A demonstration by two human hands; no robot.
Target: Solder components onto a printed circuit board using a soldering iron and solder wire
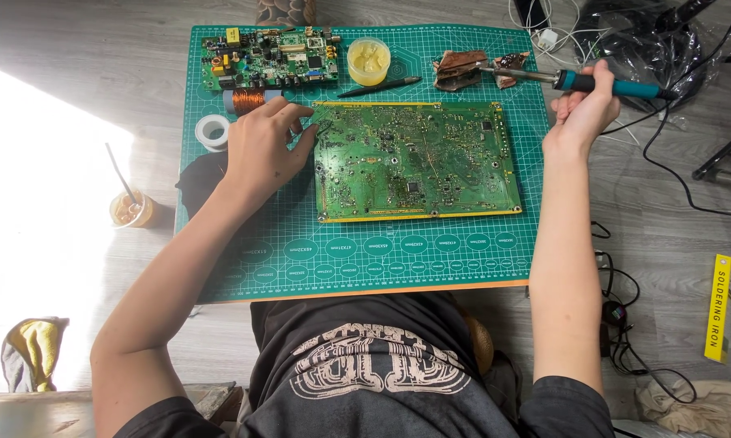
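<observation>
A large green circuit board (416, 160), flat and rectangular with a thin yellow edge and densely dotted with tiny parts, lies in the middle of a green gridded cutting mat (381, 251) on the grey wood-grain desk (73, 97). The left hand (261, 148) rests at the board's upper left corner, fingers curled and touching its edge. The right hand (580, 109) is closed around the teal handle of a soldering iron (576, 81), whose metal tip lies on a brown, crumpled sponge (461, 68). Behind the board sit a smaller circuit board (268, 57), a round yellow tub (368, 61), a black pen (379, 87), a copper wire coil (248, 100) and a white tape roll (213, 131).
</observation>
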